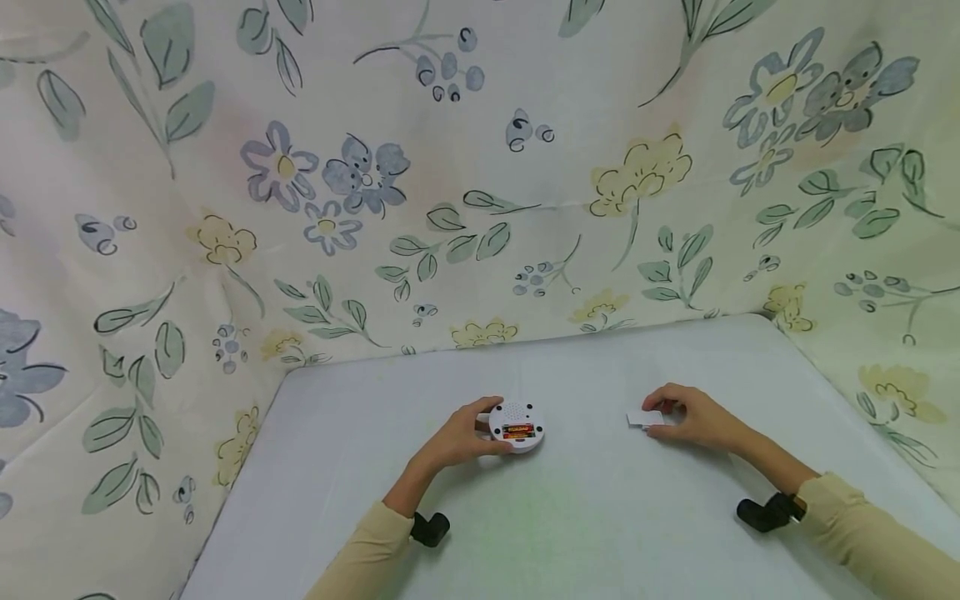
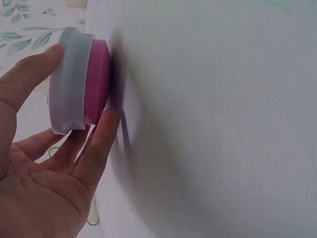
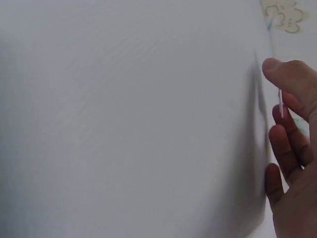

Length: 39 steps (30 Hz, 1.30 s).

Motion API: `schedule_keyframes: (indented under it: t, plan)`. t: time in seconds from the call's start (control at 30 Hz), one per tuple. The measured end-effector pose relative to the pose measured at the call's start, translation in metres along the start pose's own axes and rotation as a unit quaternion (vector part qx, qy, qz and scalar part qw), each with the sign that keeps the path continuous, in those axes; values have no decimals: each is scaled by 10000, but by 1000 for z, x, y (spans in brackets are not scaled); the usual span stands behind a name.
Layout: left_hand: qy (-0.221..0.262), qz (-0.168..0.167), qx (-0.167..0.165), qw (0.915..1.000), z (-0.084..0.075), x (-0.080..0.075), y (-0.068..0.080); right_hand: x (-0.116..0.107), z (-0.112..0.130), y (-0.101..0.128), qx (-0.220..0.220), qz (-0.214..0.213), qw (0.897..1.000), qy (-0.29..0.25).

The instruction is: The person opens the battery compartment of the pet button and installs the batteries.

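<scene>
My left hand [image 1: 459, 437] grips a round white device [image 1: 516, 411] by its rim, thumb on one side and fingers on the other. Its back faces up, showing speaker holes, small dark feet and an uncovered compartment with batteries [image 1: 518, 431] inside. In the left wrist view, a pink layer [image 2: 98, 82] faces the table beneath the white body. Off to the right, my right hand [image 1: 697, 418] pinches a small flat white battery cover [image 1: 642, 418] between thumb and fingers. Only a thin edge of that cover [image 3: 281, 105] shows in the right wrist view.
A white-covered table [image 1: 585, 517] lies under both hands. Behind it and along its sides hangs a floral cloth [image 1: 465, 283]. Black wrist cameras sit at the left cuff [image 1: 431, 530] and the right cuff [image 1: 767, 513].
</scene>
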State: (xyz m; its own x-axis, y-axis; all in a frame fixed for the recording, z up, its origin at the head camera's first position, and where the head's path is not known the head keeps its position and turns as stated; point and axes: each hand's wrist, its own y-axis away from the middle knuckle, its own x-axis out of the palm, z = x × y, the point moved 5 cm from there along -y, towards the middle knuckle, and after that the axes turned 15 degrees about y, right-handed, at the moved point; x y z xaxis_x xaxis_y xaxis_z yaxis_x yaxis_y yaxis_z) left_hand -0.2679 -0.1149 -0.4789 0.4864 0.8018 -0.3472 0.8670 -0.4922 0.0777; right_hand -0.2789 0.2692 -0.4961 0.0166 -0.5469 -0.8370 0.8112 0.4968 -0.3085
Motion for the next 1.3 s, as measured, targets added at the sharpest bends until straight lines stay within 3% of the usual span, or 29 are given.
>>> schedule_keyframes:
  t: [0.23, 0.57, 1.0, 1.3]
  plan:
    - [28, 34, -10, 10000, 0, 1, 0, -7, -1, -1, 303, -66, 9993, -232]
    - [115, 4, -27, 9999, 1, -1, 1, -9, 12, -12, 185, -140, 9943, -1041]
    - [97, -9, -43, 9999, -1, -1, 0, 8, 28, -31, 234, -35, 9894, -1431]
    - [184, 30, -8, 9998, 0, -1, 1, 27, 51, -51, 78, 40, 9863, -1647]
